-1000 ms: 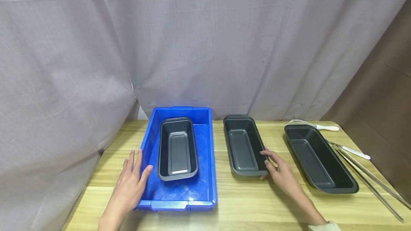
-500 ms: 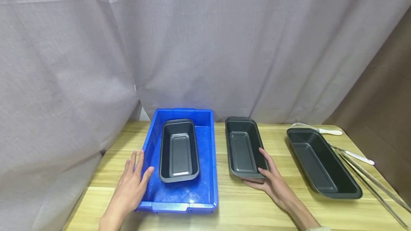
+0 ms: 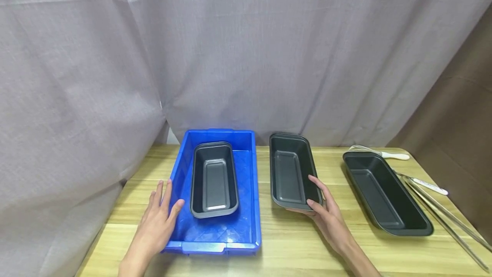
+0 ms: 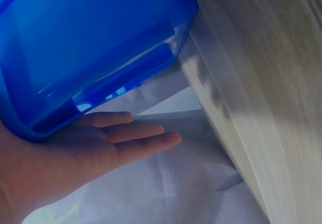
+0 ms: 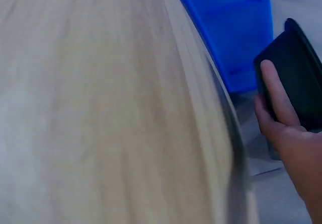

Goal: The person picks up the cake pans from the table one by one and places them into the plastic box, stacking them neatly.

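My right hand (image 3: pixel 329 219) grips the near right corner of a dark loaf pan (image 3: pixel 288 176), with thumb and fingers at its rim and more fingers underneath. In the right wrist view the fingers spread along the outside of that loaf pan (image 5: pixel 292 78), which is raised off the table. My left hand (image 3: pixel 153 223) rests with straight fingers against the left wall of a blue plastic bin (image 3: pixel 209 248). The left wrist view shows the same hand (image 4: pixel 95 148) beside the outside of the bin (image 4: pixel 90 38). Inside the bin lies another dark loaf pan (image 3: pixel 215 183).
A third loaf pan (image 3: pixel 386 198) stands on the wooden table (image 3: pixel 292 255) at right. Around it lie a whisk (image 3: pixel 393 156), a white-handled utensil (image 3: pixel 428 185) and long metal tongs (image 3: pixel 446 221). A grey curtain (image 3: pixel 246 54) hangs behind.
My right hand has slid its fingers under the middle loaf pan's near corner and taken hold. The pan has lifted off the table slightly. My left hand stays on the bin.
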Tool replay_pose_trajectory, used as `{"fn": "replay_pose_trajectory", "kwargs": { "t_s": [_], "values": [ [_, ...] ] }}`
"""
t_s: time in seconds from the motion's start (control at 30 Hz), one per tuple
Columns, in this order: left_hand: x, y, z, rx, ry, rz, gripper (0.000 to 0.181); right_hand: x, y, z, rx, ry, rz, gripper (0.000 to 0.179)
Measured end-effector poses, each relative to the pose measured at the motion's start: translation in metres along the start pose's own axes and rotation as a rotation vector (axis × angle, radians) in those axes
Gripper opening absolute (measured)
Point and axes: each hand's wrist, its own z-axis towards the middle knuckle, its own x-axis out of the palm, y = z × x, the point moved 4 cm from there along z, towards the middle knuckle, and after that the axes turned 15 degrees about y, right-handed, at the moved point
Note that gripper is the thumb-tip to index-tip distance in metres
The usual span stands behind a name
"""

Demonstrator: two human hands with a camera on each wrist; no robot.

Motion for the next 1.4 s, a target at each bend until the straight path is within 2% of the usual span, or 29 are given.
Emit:
{"fn": "replay_pose_trajectory", "kwargs": {
  "t_s": [0.2, 0.47, 0.7, 0.83, 1.13, 1.4],
  "values": [
    [-0.001, -0.001, 0.0, 0.002, 0.0, 0.003, 0.072, 0.013, 0.011, 0.001, 0.025, 0.003, -0.046, 0.071],
    [-0.002, -0.002, 0.0, 0.008, -0.002, -0.002, 0.072, 0.028, 0.02, 0.0, 0.147, -0.035, -0.119, 0.076],
    [-0.001, -0.001, 0.0, 0.004, 0.002, 0.005, 0.071, 0.035, 0.03, -0.001, 0.189, -0.049, -0.14, 0.072],
    [-0.002, -0.001, 0.0, 0.004, 0.001, 0.012, 0.071, 0.039, 0.037, 0.002, 0.214, -0.044, -0.136, 0.07],
    [0.0, 0.0, 0.0, -0.004, 0.013, 0.003, 0.072, 0.056, 0.048, 0.012, 0.287, -0.013, -0.132, 0.082],
    [0.0, 0.0, 0.0, -0.001, 0.011, -0.001, 0.071, 0.069, 0.054, 0.025, 0.304, -0.001, -0.031, 0.082]
  ]
}}
